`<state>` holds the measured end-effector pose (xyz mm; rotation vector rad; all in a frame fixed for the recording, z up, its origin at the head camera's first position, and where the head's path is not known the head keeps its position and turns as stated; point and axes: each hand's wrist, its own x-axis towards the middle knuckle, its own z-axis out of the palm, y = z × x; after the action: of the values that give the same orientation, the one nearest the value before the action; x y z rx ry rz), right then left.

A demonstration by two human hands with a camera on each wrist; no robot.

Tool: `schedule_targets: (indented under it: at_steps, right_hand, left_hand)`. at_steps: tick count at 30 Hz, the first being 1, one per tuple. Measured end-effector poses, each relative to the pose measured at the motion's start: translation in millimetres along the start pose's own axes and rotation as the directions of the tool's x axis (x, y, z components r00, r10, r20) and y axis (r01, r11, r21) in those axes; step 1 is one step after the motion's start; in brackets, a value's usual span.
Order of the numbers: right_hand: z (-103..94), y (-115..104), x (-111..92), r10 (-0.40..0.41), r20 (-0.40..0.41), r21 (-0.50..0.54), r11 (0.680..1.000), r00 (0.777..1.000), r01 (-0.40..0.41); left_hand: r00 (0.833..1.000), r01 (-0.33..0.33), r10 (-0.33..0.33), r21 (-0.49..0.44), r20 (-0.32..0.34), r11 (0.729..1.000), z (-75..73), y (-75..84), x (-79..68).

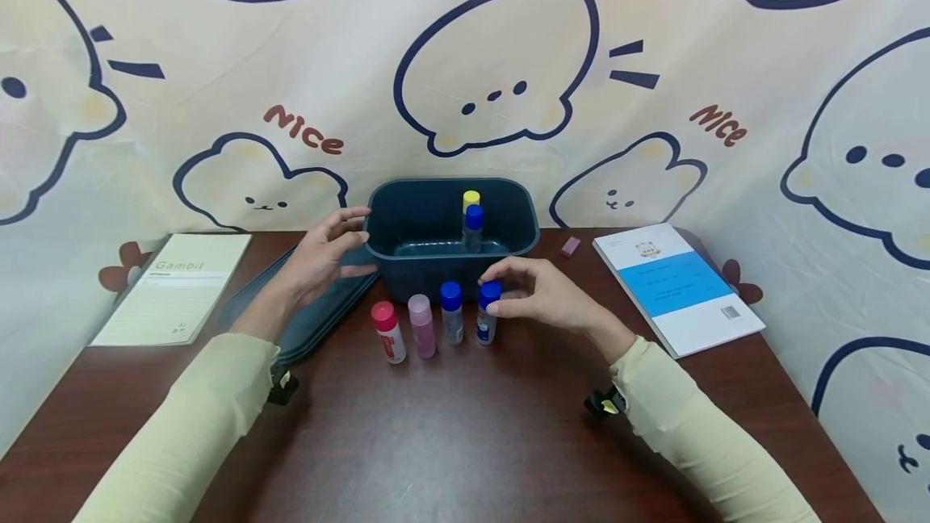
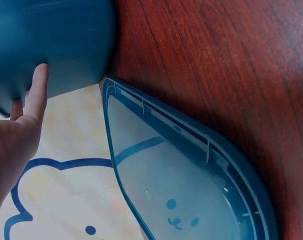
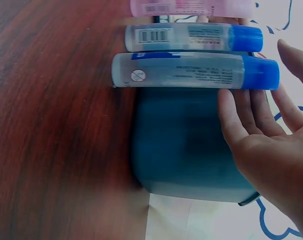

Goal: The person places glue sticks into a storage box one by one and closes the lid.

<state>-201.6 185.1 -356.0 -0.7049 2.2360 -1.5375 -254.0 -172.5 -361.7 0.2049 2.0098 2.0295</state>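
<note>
"Well, what takes up the most room?"

"A cream fabric backdrop (image 1: 291, 47) with navy-outlined cartoon animals, then a reddish-brown wood-grained table (image 1: 450, 442). After those, a deep dark-blue plastic bin (image 1: 417, 271) with rounded corners, standing at the table's far side."

"And around it?"

"A flat dark-blue plastic lid (image 1: 334, 309) to its left, partly hidden by the left arm. Farther out, a pale-green notebook (image 1: 178, 289) marked Gambit lies on the left, and a white-and-blue rectangular book (image 1: 672, 289) on the right."

"How are the hands?"

"The left hand (image 1: 316, 257) is spread, its fingers touching the bin's left side. The right hand (image 1: 548, 293) is parted around the cap of a clear blue-capped plastic bottle (image 1: 485, 331), the row's rightmost; I cannot tell whether its fingers press there."

"What else stands in that row?"

"From the left: a white bottle with a red cap (image 1: 392, 344), a translucent pink bottle (image 1: 423, 333), then another clear bottle with a blue cap (image 1: 452, 321). All four are upright before the bin."

"Anything inside?"

"A yellow-capped bottle (image 1: 471, 198) and a second blue-capped one (image 1: 473, 226). Smallest is a pink block (image 1: 570, 246), right of the bin."
</note>
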Motion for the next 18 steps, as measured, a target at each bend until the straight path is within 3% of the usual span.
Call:
schedule_targets:
  at_steps: [18]
  right_hand:
    - [4.0, 3.8, 1.8, -0.009, -0.029, -0.07, 0.998, 1.0, 0.007]
  left_hand:
    - [1.0, 0.005, -0.005, 0.005, -0.004, 1.0, -0.5, -0.5, 0.9]
